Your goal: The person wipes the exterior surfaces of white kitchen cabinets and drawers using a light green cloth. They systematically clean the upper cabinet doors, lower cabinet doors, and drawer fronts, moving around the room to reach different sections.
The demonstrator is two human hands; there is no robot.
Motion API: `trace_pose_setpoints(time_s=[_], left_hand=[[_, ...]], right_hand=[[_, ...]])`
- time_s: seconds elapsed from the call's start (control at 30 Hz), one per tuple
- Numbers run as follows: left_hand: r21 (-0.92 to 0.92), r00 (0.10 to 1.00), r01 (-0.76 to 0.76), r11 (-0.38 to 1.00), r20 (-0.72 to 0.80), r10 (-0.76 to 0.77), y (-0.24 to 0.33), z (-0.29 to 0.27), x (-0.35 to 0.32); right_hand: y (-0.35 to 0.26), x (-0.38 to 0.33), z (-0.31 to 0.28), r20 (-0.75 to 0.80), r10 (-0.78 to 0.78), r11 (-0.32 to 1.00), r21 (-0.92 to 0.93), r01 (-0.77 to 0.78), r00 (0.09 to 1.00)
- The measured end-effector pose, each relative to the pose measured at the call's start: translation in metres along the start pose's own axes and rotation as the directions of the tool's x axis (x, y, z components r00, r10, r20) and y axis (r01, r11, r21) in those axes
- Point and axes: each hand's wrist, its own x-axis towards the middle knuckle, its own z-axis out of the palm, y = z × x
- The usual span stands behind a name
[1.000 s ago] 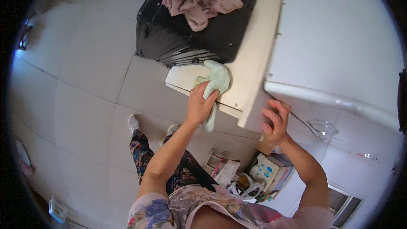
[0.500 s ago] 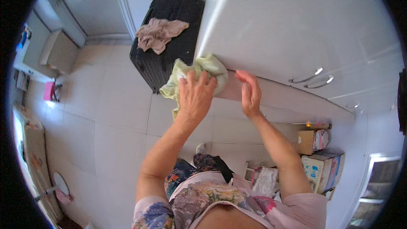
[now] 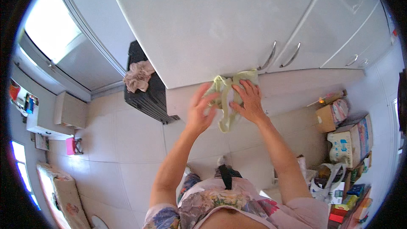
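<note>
A crumpled pale green cloth (image 3: 226, 98) with banded edges lies against the lower part of a white cabinet (image 3: 212, 29), just below its doors. My right hand (image 3: 250, 101) is on the cloth's right side, fingers bent over it and thumb toward the middle, holding it there. At the cloth's left edge is my left hand (image 3: 201, 112), fingers apart and slightly blurred; whether it touches the cloth is hard to see. Part of the cloth hangs down between the two hands.
Left of the cabinet, a black ribbed case (image 3: 146, 101) carries a crumpled pinkish cloth (image 3: 139, 76). Curved metal handles (image 3: 291, 55) stick out from the cabinet doors. Cardboard boxes (image 3: 325, 120) and a white bag (image 3: 324, 186) stand at the right. A pink stool (image 3: 73, 146) is at far left.
The cloth has moved right along the cabinet, from its left corner. My left hand gripped it before and is now spread beside it; my right hand, free before, is now on it. The view has shifted.
</note>
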Motion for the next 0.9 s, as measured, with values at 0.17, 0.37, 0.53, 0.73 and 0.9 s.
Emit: trace_pose_setpoints(time_s=[0.17,0.37,0.53,0.73,0.9], left_hand=[[0.266,0.868,0.437,0.859,-0.374,-0.325,-0.087,-0.066,-0.032],[-0.03,0.648,0.761,0.648,-0.018,-0.761,-0.108,-0.047,-0.01],[0.084,0.653,0.757,0.649,-0.031,-0.757,-0.12,-0.049,-0.017],[0.087,0.646,0.762,0.642,-0.033,-0.763,-0.112,-0.054,-0.017],[0.166,0.673,0.708,0.686,0.135,-0.727,-0.113,-0.045,-0.015]], right_hand=[[-0.03,0.021,-0.006,0.189,0.042,0.995,-0.102,-0.023,0.981],[-0.095,0.057,-0.027,0.171,-0.397,0.918,0.091,0.386,0.902],[-0.219,0.175,-0.177,-0.597,-0.728,0.661,-0.482,0.575,0.337],[-0.224,0.212,-0.105,-0.719,-0.552,0.829,-0.418,0.37,0.423],[-0.129,0.101,0.051,-0.371,-0.335,0.942,-0.1,0.321,0.866]])
